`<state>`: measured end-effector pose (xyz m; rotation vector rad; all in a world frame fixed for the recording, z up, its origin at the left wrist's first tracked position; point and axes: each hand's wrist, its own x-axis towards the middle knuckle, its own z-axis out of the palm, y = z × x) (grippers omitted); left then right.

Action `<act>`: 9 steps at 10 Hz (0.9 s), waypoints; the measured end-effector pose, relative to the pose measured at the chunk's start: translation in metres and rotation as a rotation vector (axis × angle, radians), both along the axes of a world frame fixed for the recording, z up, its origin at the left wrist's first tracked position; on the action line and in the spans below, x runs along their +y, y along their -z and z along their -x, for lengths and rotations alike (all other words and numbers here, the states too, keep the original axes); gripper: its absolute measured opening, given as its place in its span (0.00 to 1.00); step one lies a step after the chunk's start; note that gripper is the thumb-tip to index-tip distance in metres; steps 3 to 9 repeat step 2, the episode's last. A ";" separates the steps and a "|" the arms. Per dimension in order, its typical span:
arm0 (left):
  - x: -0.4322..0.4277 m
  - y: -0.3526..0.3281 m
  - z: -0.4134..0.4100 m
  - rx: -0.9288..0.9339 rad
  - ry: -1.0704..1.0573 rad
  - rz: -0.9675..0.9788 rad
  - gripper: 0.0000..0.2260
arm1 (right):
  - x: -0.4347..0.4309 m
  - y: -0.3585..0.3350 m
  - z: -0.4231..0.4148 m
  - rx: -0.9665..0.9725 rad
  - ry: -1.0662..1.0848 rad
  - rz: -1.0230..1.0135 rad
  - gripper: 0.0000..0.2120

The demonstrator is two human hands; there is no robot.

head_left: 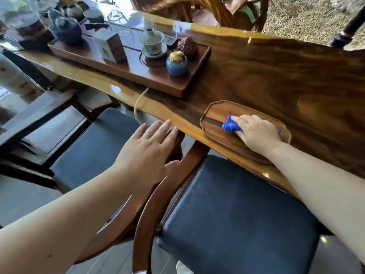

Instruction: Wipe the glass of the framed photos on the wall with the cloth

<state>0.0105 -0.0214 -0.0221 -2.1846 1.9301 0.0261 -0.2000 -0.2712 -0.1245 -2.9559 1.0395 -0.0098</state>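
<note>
A crumpled blue cloth (231, 125) lies in a small flat wooden tray (215, 113) near the front edge of a long polished wooden table (276, 76). My right hand (256, 133) is closed over the cloth, pressing it onto the tray. My left hand (148, 151) hovers with fingers spread, palm down, over the curved wooden chair arm (164, 186) just below the table edge, and holds nothing. No framed photos and no wall are in view.
A dark tea tray (138, 76) on the table carries a lidded cup (152, 41), a blue jar with a gold lid (177, 63), a small box (110, 46) and a dark teapot (65, 28). Two chairs with dark blue cushions (237, 214) stand against the table.
</note>
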 end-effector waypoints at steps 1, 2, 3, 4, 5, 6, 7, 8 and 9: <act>0.001 0.005 -0.011 -0.016 -0.007 -0.027 0.37 | 0.001 0.008 0.000 0.070 0.035 0.003 0.24; 0.008 0.001 -0.020 -0.010 -0.034 -0.043 0.37 | 0.005 0.001 -0.007 0.142 0.083 -0.069 0.30; 0.008 0.001 -0.020 -0.010 -0.034 -0.043 0.37 | 0.005 0.001 -0.007 0.142 0.083 -0.069 0.30; 0.008 0.001 -0.020 -0.010 -0.034 -0.043 0.37 | 0.005 0.001 -0.007 0.142 0.083 -0.069 0.30; 0.008 0.001 -0.020 -0.010 -0.034 -0.043 0.37 | 0.005 0.001 -0.007 0.142 0.083 -0.069 0.30; 0.008 0.001 -0.020 -0.010 -0.034 -0.043 0.37 | 0.005 0.001 -0.007 0.142 0.083 -0.069 0.30; 0.008 0.001 -0.020 -0.010 -0.034 -0.043 0.37 | 0.005 0.001 -0.007 0.142 0.083 -0.069 0.30; 0.008 0.001 -0.020 -0.010 -0.034 -0.043 0.37 | 0.005 0.001 -0.007 0.142 0.083 -0.069 0.30; 0.008 0.001 -0.020 -0.010 -0.034 -0.043 0.37 | 0.005 0.001 -0.007 0.142 0.083 -0.069 0.30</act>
